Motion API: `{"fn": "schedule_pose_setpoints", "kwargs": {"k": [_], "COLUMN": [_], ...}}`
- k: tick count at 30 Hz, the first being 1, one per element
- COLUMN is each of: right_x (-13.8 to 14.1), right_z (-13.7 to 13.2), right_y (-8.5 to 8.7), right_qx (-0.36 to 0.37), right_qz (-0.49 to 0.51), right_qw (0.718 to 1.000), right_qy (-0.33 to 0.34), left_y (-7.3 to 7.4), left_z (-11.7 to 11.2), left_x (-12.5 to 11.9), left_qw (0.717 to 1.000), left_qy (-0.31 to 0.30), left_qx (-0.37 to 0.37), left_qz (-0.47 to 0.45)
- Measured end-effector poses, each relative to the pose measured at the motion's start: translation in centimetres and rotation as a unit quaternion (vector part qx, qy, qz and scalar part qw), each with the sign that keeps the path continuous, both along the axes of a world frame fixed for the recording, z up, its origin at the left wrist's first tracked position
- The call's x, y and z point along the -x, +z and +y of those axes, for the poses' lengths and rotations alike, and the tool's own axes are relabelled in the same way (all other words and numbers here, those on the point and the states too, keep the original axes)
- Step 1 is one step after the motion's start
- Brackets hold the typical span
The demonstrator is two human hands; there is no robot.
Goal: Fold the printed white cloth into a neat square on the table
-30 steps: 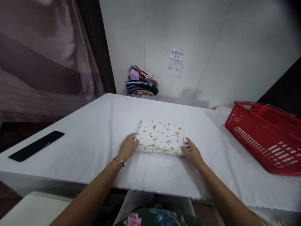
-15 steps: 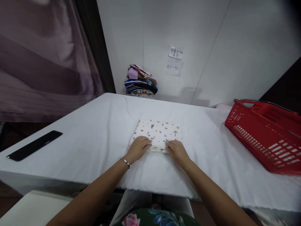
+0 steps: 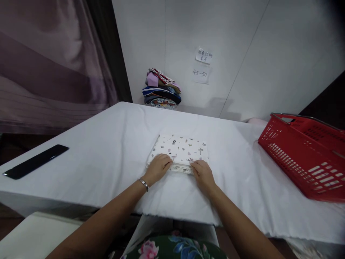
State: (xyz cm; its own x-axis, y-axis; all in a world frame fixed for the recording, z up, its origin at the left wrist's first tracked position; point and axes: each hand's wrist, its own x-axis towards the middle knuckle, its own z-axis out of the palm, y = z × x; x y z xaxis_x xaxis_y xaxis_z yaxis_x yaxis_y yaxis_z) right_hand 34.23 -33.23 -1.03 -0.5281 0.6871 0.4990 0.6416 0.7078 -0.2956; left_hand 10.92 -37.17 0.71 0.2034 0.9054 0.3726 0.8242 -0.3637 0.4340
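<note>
A white cloth (image 3: 181, 148) with small printed plants and palm trees lies folded into a layered rectangle in front of me. My left hand (image 3: 159, 168), with a bracelet at the wrist, pinches its near edge left of the middle. On the same edge, farther right, my right hand (image 3: 202, 174) closes thumb and fingers on the cloth. Between the hands the stacked layers of the near fold show. Both hands rest low, close to the white-covered table (image 3: 172, 201); the fingertips are partly hidden.
At the right stands a red plastic basket (image 3: 304, 158) with a metal handle. A flat black strip (image 3: 36, 162) lies on the table's left side. A pile of folded fabrics (image 3: 162, 90) rises behind the far edge, near paper notes (image 3: 202, 65) on the wall.
The view has shifted slightly. Both hands stay at the near edge of the folded cloth, where the top layer seems slightly lifted or pulled back, showing more of the layers beneath.
</note>
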Motion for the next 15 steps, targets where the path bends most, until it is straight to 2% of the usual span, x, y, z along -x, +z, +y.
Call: {"fn": "schedule_pose_setpoints", "kwargs": {"k": [4, 15], "right_x": [-0.25, -0.26], "right_z": [-0.21, -0.08], "right_y": [-0.35, 0.47], "right_qx": [-0.028, 0.015], "right_qz": [-0.012, -0.053], "right_qw": [0.999, 0.998], "right_qy": [0.019, 0.039], "left_y": [-0.33, -0.01], "left_z": [-0.41, 0.02], "left_x": [-0.05, 0.5], "left_qw": [1.0, 0.997], "left_qy": [-0.006, -0.048], "left_qx": [-0.004, 0.0], "left_qz": [0.0, 0.061]}}
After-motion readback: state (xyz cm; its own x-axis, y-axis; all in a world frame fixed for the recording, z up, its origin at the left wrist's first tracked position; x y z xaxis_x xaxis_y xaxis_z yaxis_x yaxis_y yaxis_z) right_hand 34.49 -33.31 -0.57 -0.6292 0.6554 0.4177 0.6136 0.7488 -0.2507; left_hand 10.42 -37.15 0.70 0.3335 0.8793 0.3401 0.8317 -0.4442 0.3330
